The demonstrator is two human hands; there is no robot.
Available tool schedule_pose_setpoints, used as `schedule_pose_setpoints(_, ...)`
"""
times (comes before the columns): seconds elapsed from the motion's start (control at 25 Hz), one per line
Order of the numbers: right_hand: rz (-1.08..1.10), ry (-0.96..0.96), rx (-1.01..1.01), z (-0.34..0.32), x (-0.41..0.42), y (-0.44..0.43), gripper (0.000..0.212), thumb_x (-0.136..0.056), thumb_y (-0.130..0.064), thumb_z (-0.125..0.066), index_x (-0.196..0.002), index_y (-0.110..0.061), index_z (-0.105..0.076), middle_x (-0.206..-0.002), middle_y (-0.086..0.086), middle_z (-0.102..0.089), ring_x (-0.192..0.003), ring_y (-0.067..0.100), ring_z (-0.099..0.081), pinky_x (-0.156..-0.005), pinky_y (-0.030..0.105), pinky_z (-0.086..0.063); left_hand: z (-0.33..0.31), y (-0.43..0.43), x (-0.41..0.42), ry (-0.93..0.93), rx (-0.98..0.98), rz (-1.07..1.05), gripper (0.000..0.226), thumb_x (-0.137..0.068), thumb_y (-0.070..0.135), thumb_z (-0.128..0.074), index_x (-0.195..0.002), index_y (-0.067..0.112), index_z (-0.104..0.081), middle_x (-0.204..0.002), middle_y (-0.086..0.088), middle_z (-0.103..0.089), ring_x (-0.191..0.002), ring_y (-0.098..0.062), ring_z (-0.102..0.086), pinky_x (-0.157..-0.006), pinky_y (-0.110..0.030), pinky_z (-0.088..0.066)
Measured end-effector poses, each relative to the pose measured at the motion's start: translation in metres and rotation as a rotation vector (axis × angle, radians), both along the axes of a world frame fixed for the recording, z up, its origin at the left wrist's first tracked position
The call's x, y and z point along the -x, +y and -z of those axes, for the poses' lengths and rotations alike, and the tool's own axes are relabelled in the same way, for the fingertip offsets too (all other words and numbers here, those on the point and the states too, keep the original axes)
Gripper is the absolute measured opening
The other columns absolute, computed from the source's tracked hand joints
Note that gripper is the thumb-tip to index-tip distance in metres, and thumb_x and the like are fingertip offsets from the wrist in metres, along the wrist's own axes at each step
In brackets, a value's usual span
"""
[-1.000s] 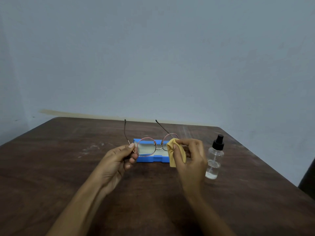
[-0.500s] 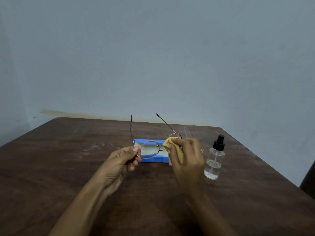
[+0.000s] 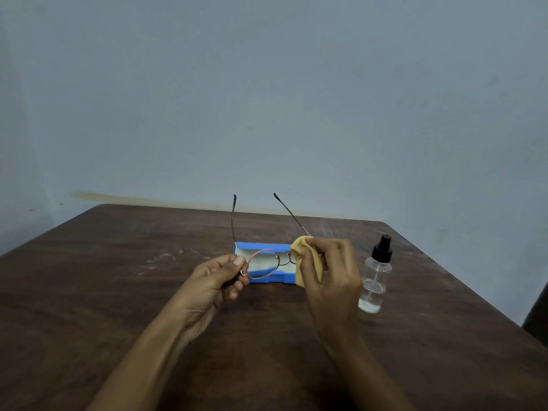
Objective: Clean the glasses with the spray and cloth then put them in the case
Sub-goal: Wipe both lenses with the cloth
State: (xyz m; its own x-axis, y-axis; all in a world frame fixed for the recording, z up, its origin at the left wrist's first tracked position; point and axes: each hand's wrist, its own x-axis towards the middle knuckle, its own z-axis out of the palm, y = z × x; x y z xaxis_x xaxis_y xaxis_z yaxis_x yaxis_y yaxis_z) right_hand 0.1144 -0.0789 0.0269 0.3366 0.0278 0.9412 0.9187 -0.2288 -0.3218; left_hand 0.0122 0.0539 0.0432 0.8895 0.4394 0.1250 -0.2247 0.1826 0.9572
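Thin metal-framed glasses (image 3: 264, 264) are held above the table, temples pointing up and away from me. My left hand (image 3: 216, 280) pinches the frame at its left hinge. My right hand (image 3: 332, 277) holds a yellow cloth (image 3: 308, 264) wrapped over the right lens, which is hidden by it. Behind the glasses lies the open blue case (image 3: 267, 278) with a pale lining. A clear spray bottle (image 3: 375, 280) with a black nozzle stands upright to the right of my right hand.
The dark brown wooden table (image 3: 103, 292) ends against a plain blue-grey wall. Its right edge runs diagonally past the bottle, with a dark object (image 3: 538, 315) beyond it at the far right.
The glasses have tilted so the temples stand higher and more upright. My right hand with the cloth has shifted slightly on the right lens. Case and bottle have not moved.
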Motion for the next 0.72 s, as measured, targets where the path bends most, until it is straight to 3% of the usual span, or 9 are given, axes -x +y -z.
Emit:
schedule_pose_setpoints(0.2,-0.018,0.14,-0.116,0.0,-0.005,-0.005,0.016,-0.085,-0.02,-0.053,-0.089,-0.008,-0.063,-0.085,-0.001,-0.056,-0.073,0.007,-0.052,-0.062,0.02,-0.045,0.0,-0.001,0.001,-0.01,0.003,0.007,0.025,-0.09,0.01,-0.043,-0.067,0.006,-0.052,-0.046,0.004,-0.053,-0.036,-0.001,-0.044,-0.035,-0.008,-0.036)
schedule_pose_setpoints(0.6,-0.081,0.28,-0.08,0.007,0.001,0.003,0.007,-0.08,-0.016,-0.057,-0.085,-0.012,-0.061,-0.077,-0.009,-0.051,-0.073,0.0,-0.051,-0.059,0.007,-0.04,-0.003,0.001,0.002,-0.018,0.16,0.062,0.031,-0.091,0.006,-0.039,-0.064,0.006,-0.053,-0.047,0.001,-0.052,-0.034,-0.001,-0.044,-0.032,-0.006,-0.035)
schedule_pose_setpoints(0.72,-0.105,0.261,-0.042,0.009,0.004,0.006,0.003,-0.079,-0.015,-0.059,-0.082,-0.016,-0.06,-0.077,-0.018,-0.048,-0.068,-0.004,-0.049,-0.059,0.007,-0.039,-0.003,0.001,0.002,-0.017,0.189,0.061,0.028,-0.09,0.007,-0.04,-0.066,0.006,-0.053,-0.047,0.002,-0.052,-0.034,-0.001,-0.044,-0.031,-0.006,-0.035)
